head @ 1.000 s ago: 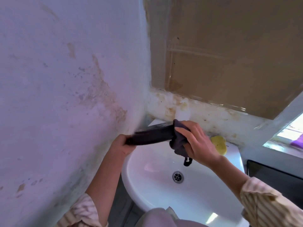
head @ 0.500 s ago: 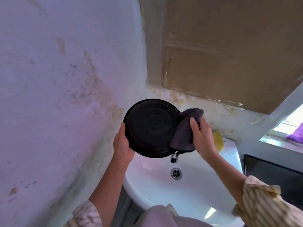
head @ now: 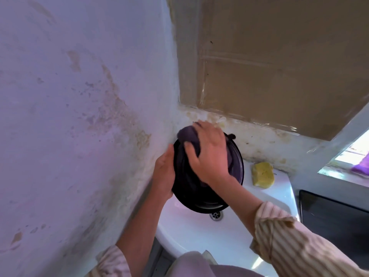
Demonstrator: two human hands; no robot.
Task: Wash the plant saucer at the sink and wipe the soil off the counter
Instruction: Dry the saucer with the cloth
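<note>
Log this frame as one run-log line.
phase: wiping saucer over sink | left hand: grips saucer rim | right hand: presses cloth on saucer | sink: below | sponge: on sink ledge

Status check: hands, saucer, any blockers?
Left hand grips saucer rim over sink. Right hand presses cloth on saucer face. Nothing in the way.

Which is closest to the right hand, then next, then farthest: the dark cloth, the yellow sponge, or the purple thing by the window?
1. Dark cloth: under the right hand, pressed on the saucer.
2. Yellow sponge: on the sink's back rim, to the right.
3. Purple thing: on the window ledge, far right.
</note>
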